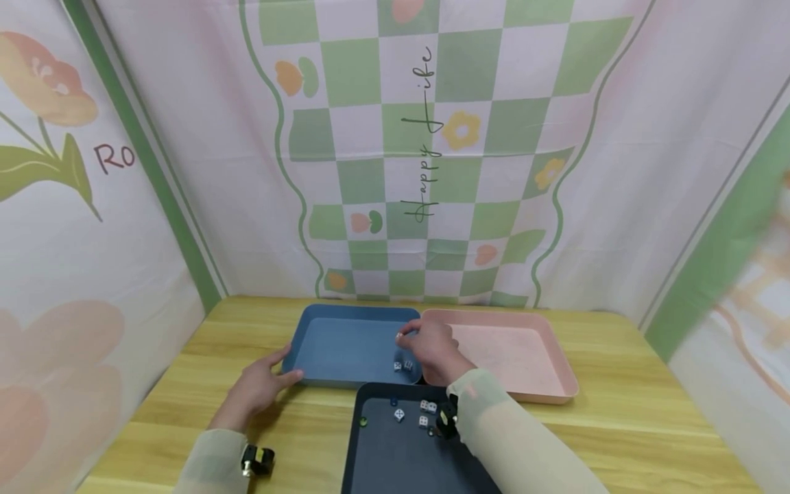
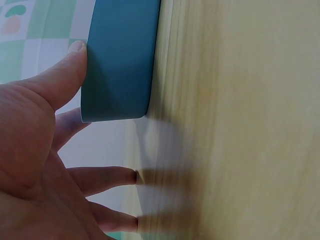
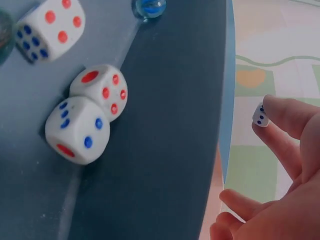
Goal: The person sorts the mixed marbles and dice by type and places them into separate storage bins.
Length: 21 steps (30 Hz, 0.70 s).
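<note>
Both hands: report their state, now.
Left hand: open, touching the corner of the blue tray.
Right hand: closed, pinching a white die.

In the head view, the blue rectangular plastic tray (image 1: 345, 343) at seven o'clock and pink rectangular plastic tray (image 1: 506, 353) between four and five look smooth and matt; the dark slate rectangular plastic tray (image 1: 401, 463) at six is matt with pale specks; the white, round-cornered plastic dice (image 3: 77, 131) have a smooth, soft gloss; a blue-streaked round glass marble (image 3: 151, 7) shines; the flat yellow wood-grain table (image 1: 629, 412) has a light sheen; the green-checked cloth backdrop (image 1: 407, 171) at twelve looks creased.
</note>
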Motion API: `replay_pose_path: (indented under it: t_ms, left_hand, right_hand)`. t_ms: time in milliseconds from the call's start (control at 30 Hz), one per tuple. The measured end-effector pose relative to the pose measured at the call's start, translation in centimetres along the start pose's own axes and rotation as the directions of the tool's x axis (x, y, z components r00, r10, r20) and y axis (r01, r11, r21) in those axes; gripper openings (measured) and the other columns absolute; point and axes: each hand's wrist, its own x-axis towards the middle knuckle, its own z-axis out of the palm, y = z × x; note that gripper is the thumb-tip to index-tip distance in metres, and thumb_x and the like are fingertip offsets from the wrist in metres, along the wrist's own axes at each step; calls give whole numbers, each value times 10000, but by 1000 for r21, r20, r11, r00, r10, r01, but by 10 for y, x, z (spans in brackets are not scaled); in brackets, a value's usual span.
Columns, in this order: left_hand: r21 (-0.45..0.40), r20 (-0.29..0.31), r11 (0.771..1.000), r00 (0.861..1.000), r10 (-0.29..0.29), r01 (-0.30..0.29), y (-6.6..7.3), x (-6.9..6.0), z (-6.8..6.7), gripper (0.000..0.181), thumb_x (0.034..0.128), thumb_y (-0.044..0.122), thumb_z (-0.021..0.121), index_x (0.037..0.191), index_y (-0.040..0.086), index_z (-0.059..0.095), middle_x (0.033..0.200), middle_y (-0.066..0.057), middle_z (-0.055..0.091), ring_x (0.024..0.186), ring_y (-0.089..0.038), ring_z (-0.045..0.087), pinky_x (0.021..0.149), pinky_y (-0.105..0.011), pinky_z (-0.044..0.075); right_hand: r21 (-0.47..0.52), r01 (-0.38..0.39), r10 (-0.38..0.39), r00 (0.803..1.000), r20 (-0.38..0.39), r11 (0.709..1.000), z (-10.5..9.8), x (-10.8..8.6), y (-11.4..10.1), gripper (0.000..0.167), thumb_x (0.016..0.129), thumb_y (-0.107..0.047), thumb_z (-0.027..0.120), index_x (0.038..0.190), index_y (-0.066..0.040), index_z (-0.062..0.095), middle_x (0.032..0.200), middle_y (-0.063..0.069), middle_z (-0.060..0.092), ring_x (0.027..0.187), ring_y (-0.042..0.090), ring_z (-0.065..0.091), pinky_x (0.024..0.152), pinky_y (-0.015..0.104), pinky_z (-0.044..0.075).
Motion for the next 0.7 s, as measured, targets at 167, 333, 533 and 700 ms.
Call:
replay_pose_path:
  t_ms: [167,333,533,700]
  left_hand:
    - [5,-1,1000,1000,2,-2,0,-1,0,764,949,500,643,1572,192,325,1528,-269,345,1367,-520,307,1064,-686,268]
    - [7,-1,1000,1000,2,-2,0,1,0,763,946,501,647,1570,195,331,1527,-268,348,1364,-523,312,1060,-689,270]
    - [4,-1,1000,1000,5,-5,1,1,0,763,944,500,651,1568,195,334,1525,-271,348,1362,-525,312,1059,-690,271]
    - [1,2,1000,1000,19,-19,1,0,-1,776,938,511,652,1566,179,340,1522,-277,347,1360,-530,311,1061,-689,268]
  right_hand:
    - [-45,50,-51,998,-39,998,1,2,-1,374,963,-322,684,1324,-227,661,1637,173,142,1450,499,32,1072,735,74]
    - [-107,94,-101,993,-68,990,-1,3,1,457,968,-356,671,1398,-219,607,1628,220,126,1465,465,55,1058,740,102]
    - [-173,111,-127,989,-80,979,-4,4,3,448,967,-374,665,1386,-221,619,1593,208,264,1460,459,119,1016,757,184]
    - [-191,113,-131,988,-82,975,-5,4,6,427,962,-374,672,1352,-200,650,1572,192,323,1460,440,149,1014,753,198]
